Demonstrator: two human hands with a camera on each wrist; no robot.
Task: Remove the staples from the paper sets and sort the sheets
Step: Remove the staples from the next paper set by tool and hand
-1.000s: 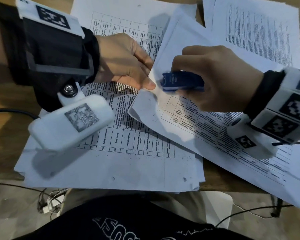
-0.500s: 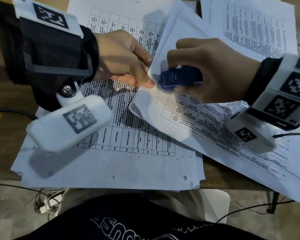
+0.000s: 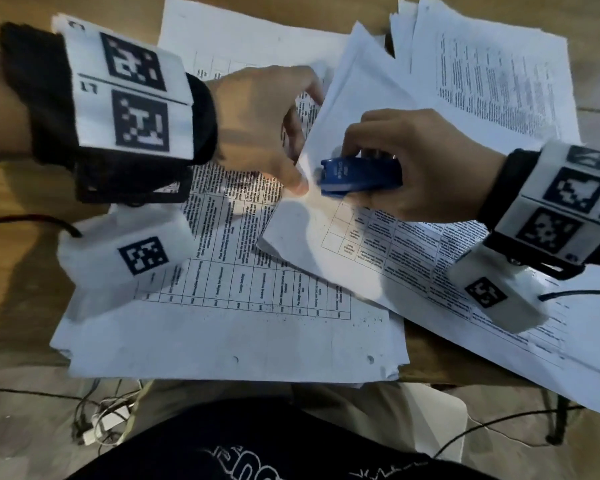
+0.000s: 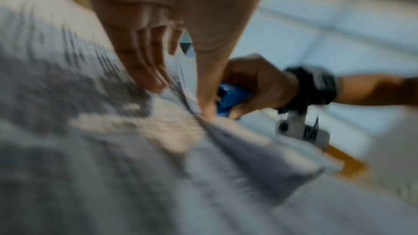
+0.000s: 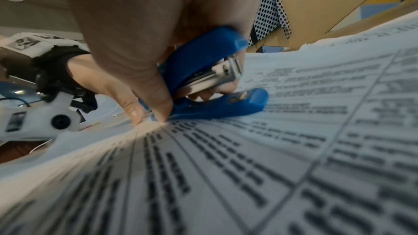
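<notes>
The right hand (image 3: 430, 168) is clenched round a small blue stapler (image 3: 361, 174), its nose down on the corner of a paper set (image 3: 378, 261) that lies askew across the table's (image 3: 21, 306) near right edge. The left hand (image 3: 257, 123) grasps nothing; its thumb presses flat on that same corner, just beside the stapler, fingers fairly straight. Beneath, a printed stack (image 3: 222, 337) sits at the near edge, and another stack (image 3: 492, 74) lies toward the far right corner.

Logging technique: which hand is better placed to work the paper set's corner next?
Right: the right hand grips the blue stapler at that corner; the left hand presses the paper set.
</notes>
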